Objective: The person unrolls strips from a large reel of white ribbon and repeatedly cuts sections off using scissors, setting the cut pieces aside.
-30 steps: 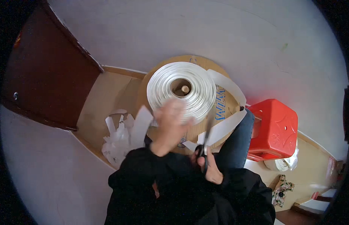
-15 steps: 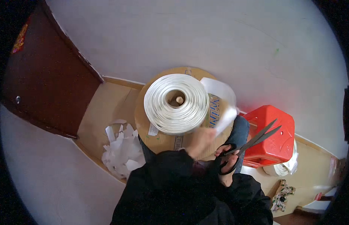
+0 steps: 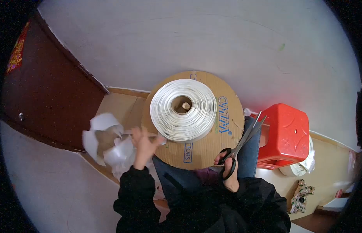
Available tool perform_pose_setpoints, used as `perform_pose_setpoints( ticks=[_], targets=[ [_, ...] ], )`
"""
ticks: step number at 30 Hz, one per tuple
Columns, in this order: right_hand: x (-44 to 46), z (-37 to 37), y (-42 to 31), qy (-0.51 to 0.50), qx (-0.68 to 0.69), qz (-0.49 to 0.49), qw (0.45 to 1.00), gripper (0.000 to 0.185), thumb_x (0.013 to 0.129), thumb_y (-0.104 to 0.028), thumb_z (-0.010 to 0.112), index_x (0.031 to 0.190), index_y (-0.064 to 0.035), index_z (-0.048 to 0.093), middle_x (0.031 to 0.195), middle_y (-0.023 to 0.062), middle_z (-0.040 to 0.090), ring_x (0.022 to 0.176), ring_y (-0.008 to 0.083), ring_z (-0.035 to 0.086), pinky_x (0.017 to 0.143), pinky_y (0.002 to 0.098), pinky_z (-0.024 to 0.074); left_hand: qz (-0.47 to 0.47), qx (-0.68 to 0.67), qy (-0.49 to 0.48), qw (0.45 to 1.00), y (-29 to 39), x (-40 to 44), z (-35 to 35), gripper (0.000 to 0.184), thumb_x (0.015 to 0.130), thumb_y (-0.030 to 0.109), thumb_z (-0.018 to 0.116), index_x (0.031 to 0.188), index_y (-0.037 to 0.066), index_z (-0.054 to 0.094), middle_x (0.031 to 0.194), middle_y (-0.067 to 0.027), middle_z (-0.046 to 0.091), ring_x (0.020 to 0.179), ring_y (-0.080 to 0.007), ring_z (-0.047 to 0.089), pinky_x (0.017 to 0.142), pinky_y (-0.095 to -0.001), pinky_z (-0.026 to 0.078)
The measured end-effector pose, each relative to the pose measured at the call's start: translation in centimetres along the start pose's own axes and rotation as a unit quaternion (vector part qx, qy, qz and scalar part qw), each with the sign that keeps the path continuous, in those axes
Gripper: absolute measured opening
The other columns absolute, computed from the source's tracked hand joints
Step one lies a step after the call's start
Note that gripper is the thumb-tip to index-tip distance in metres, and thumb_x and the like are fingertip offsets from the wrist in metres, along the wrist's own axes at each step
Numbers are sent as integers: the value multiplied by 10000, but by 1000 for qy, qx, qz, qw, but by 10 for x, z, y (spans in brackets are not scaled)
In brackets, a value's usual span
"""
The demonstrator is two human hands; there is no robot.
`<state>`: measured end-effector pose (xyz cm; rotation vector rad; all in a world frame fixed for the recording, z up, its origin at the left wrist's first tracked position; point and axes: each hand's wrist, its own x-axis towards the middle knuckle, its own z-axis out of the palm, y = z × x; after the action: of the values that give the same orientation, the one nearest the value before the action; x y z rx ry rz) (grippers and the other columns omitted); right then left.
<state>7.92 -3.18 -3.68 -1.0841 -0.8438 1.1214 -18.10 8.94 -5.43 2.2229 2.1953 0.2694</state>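
Observation:
My left hand (image 3: 144,146) reaches out to the left of the cardboard disc (image 3: 206,157), its fingers spread and slightly blurred. Beyond those fingers, a curled white sheet (image 3: 92,144), smeared by motion, hangs over the pile of white scraps (image 3: 120,155). Whether a fingertip still touches it is hard to make out. Scissors (image 3: 245,140) with black handles are in my right hand (image 3: 230,174); their blades point up and right, a little apart. A large coil of white strip (image 3: 202,120) lies on the disc, around a cardboard core.
A red plastic stool (image 3: 286,134) stands to the right of my knee. Behind it, another white roll (image 3: 294,170) is on the floor, near a patterned cloth item (image 3: 301,196). A wall (image 3: 212,39) runs along the back, and a dark brown door (image 3: 48,85) is at the left.
My left hand has swung from the disc's front right over to the left, and the white sheet has gone from the disc's right side to above the scraps. The scissors stay in my right hand.

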Motion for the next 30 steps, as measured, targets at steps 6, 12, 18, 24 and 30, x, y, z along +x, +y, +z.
perform_pose_setpoints(
  ticks=[6,12,18,24,30],
  targets=[
    [0,1,1,18,34,15,999,457,806,-464,511,923,-37,400,759,86,470,682,164,449,634,265,381,43,26,-112,992,69,-19,-9,539,655,482,650,880,-4,596,600,-152,578,475,-283,524,501,-364,436],
    [-3,2,2,-4,43,38,998,411,821,-429,499,918,-41,403,759,85,470,674,158,441,627,259,377,176,-37,-56,982,122,-41,11,341,748,328,603,707,-9,635,597,-122,602,483,-263,539,474,-352,412],
    [0,-6,-4,11,14,44,999,391,845,-424,445,896,-39,409,750,83,478,661,155,447,626,256,379,-2,-436,16,900,93,4,-29,313,779,282,594,690,-18,613,523,-52,522,453,-142,415,470,-301,377],
    [-2,-8,4,3,-1,76,997,402,862,-440,408,879,-38,415,744,80,483,651,151,454,629,257,381,-277,-482,318,768,-40,27,-55,519,769,317,622,1088,-53,448,1016,-189,495,884,-209,488,770,-281,380],
    [-5,-3,7,-35,-23,78,996,396,863,-442,415,888,-47,412,741,74,485,643,143,448,615,253,381,-68,-49,156,984,-20,8,-22,784,648,361,706,1237,-10,346,1349,-258,143,1237,-408,166,957,-549,162]
  ],
)
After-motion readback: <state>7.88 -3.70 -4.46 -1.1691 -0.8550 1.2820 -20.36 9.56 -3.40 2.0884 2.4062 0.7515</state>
